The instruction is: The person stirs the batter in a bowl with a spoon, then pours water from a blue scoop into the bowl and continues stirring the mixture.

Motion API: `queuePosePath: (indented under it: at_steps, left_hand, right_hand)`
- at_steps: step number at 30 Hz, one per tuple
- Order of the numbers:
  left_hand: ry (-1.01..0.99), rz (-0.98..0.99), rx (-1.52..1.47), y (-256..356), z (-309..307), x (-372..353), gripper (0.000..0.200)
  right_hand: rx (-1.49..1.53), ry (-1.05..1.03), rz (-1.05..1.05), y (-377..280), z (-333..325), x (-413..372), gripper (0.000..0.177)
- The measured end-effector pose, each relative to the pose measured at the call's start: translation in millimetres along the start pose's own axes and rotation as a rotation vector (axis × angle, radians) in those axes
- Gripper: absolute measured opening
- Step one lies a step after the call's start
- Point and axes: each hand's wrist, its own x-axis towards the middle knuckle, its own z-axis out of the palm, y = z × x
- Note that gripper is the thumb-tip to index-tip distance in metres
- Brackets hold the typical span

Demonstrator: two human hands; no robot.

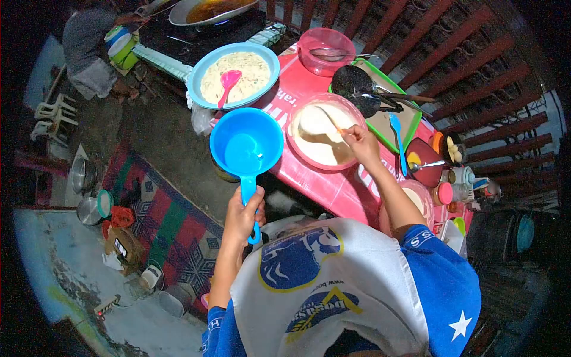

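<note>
My left hand [242,217] is closed around the handle of a blue plastic dipper [245,143]. The dipper's bowl faces up and looks empty, apart from a bright reflection on its bottom. My right hand [361,144] grips the thin handle of a ladle [316,121] over a pink bowl [292,135]. White, flour-like or batter-like contents [321,149] fill much of that bowl. The ladle's head looks white and covered, so its exact shape is hard to make out.
A light blue basin [273,62] of pale mixture with a pink spoon [229,86] stands beyond the dipper. A black pan [355,89] rests over a green-rimmed tray [399,89]. A wok [208,11] of oil sits on a stove. Another person [89,47] is at upper left.
</note>
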Motion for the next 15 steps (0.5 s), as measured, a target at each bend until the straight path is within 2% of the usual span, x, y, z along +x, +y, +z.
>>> queuePosePath:
  at_steps: [2, 3, 5, 7, 9, 11, 13, 14, 15]
  left_hand:
    - [0.0, 0.005, -0.01, -1, 0, 1, 0.019]
    - [-0.003, 0.011, -0.013, -1, 0, 2, 0.019]
    - [-0.004, 0.018, -0.017, -1, 0, 3, 0.02]
    - [0.0, 0.009, -0.001, 0, 0, 3, 0.019]
    - [0.002, 0.004, -0.007, 1, 0, 3, 0.019]
    - [0.002, -0.005, -0.011, -1, 2, 2, 0.018]
    - [0.017, -0.035, -0.023, -1, 2, 2, 0.017]
    - [0.019, -0.042, -0.014, 0, 2, 1, 0.017]
    - [0.02, -0.046, -0.01, 1, 2, 0, 0.016]
  right_hand:
    - [-0.445, 0.196, -0.205, -42, -18, -17, 0.014]
    - [-0.446, 0.197, -0.204, -44, -22, -16, 0.014]
    - [-0.675, 0.178, -0.409, -45, -31, -6, 0.015]
    - [-0.674, 0.178, -0.448, -36, -24, 11, 0.012]
    - [-0.863, 0.146, -0.446, -12, -7, 30, 0.01]
    - [-0.861, 0.141, -0.517, 1, 13, 32, 0.011]
    - [-0.765, -0.093, -0.509, -8, 24, 24, 0.01]
    - [-0.863, -0.164, -0.46, -16, 22, 21, 0.017]
    - [-0.858, -0.163, -0.453, -25, 15, 17, 0.017]
